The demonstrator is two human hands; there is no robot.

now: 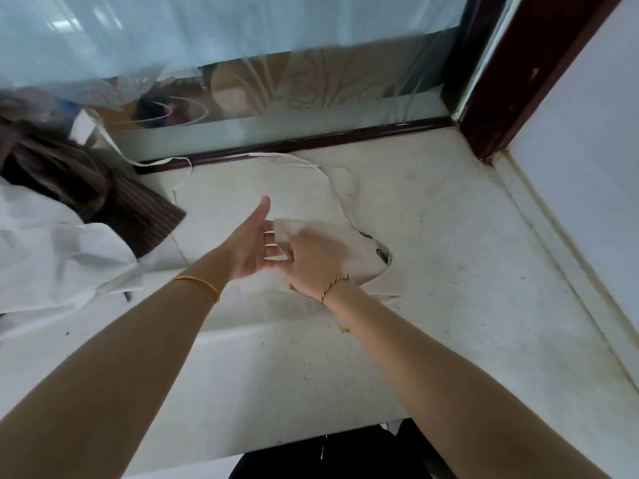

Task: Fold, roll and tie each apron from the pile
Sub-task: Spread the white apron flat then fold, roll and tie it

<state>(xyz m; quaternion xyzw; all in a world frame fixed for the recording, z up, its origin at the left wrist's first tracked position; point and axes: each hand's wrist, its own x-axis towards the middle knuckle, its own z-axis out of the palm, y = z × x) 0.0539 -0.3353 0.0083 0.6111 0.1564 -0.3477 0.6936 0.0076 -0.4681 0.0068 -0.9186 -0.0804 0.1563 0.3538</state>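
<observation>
Centre of frame: your right hand [316, 262] grips a folded edge of the cream apron [349, 252], fingers curled round the cloth, knuckles up. Your left hand [254, 242] is just beside it, palm turned to the right hand, thumb raised, fingers straight and touching the same folded edge; that grip is apart, not clamped. The apron lies bunched on the pale table [449, 271], a dark printed mark showing at its right side. Its thin ties [297, 160] trail to the upper middle, along the dark window frame [311, 141]. Left of frame: a pile of white aprons [52, 257] with a brown striped cloth [138, 216] lying beside it. Gold bangle [200, 283] on your left wrist, thin cord bracelet [333, 285] on your right.
</observation>
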